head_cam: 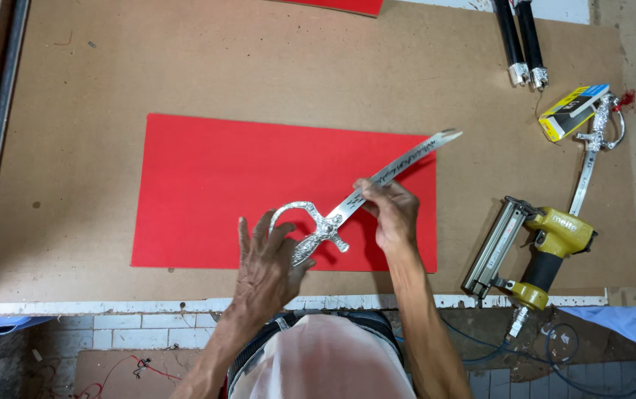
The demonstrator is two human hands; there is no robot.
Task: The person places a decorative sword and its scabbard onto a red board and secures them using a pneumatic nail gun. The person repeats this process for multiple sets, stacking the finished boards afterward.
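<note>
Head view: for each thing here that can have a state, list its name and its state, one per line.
Small sword: unsheathed, held over red board.
Left hand: at the hilt.
Right hand: gripping the blade.
Nail gun: lying idle, hose attached.
Second sword: lying untouched.

Brown board [96,89] bears red sheet [207,192], yellow nailer [547,247].

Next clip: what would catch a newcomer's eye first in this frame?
First the bright red sheet lying flat in the middle of the brown board. Over it, a small silver sword is held at a slant: the left hand at its ornate hilt, the right hand pinching the blade. To the right lies a yellow nail gun, with a second silver sword beside it.
</note>
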